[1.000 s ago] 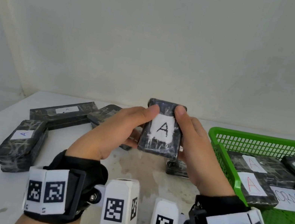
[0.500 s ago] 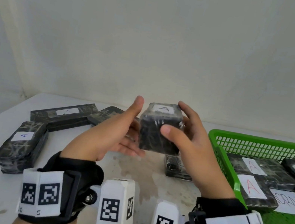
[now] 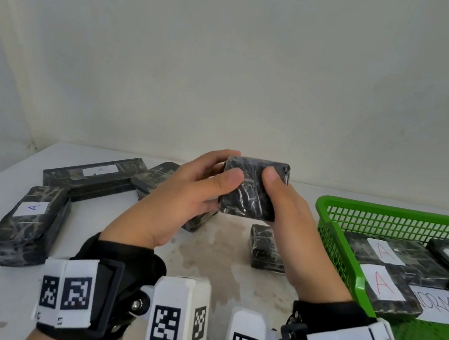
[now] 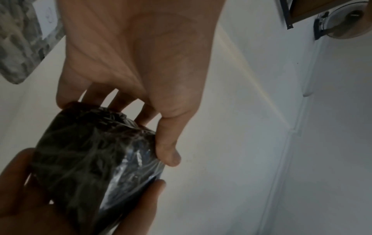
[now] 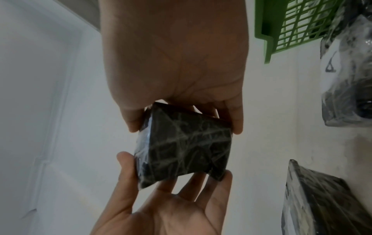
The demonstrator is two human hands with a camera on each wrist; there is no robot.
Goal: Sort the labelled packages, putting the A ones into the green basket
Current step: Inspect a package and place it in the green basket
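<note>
A small black wrapped package (image 3: 251, 197) is held up over the table (image 3: 219, 259) between both hands. Its dark, unlabelled face is toward me and no label shows on it. My left hand (image 3: 215, 181) pinches its left side, thumb in front and fingers behind. My right hand (image 3: 276, 191) pinches its right side, thumb on the front. In the wrist views the package (image 4: 96, 159) (image 5: 183, 151) sits between the fingertips of both hands. The green basket (image 3: 390, 211) stands to the right and holds packages labelled A (image 3: 382, 251) (image 3: 384, 285).
On the table lie a package labelled A (image 3: 31, 222) at the left, a long labelled package (image 3: 96, 177) behind it, another package (image 3: 152, 179) behind my left hand, and a small dark package (image 3: 265, 247) below the held one. A paper sheet (image 3: 445, 307) lies in the basket.
The package has been turned over: its A label faced me, then faced up, and is now out of sight. My left hand let go briefly and has taken hold again.
</note>
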